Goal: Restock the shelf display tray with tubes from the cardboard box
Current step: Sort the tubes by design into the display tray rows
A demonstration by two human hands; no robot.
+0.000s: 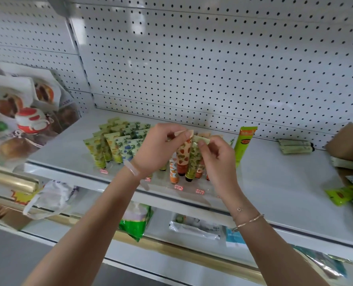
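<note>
The crimped top of an orange tube (183, 155) is pinched between the thumb and forefinger of the left hand (159, 150). The top of a leafy tube (193, 159) is pinched likewise by the right hand (219, 162), its other fingers loosely curled. The two tubes are held touching, cap down, in the right part of a clear tray (189, 187), among other orange-capped tubes. Whether their caps are seated cannot be told.

The tray is set on a white shelf (274, 182), close to its front edge, with red labels along the tray's front lip. Its left part is filled with rows of upright tubes (113, 145), green and blue printed. Just beside its right end a lime tube (243, 143) is stood upright.

A white pegboard (212, 58) is fixed behind the shelf. White shelf surface is seen between the lime tube and a flat pack (295, 146) lying near the pegboard. At the right edge a cardboard box (349, 141) is partly seen, with more tubes (344, 195) lying by it; what is inside cannot be told. Snack bags (22, 112) are leaned up to the left of the shelf. A green bag (136, 221) and other packets are laid on the shelf below.
</note>
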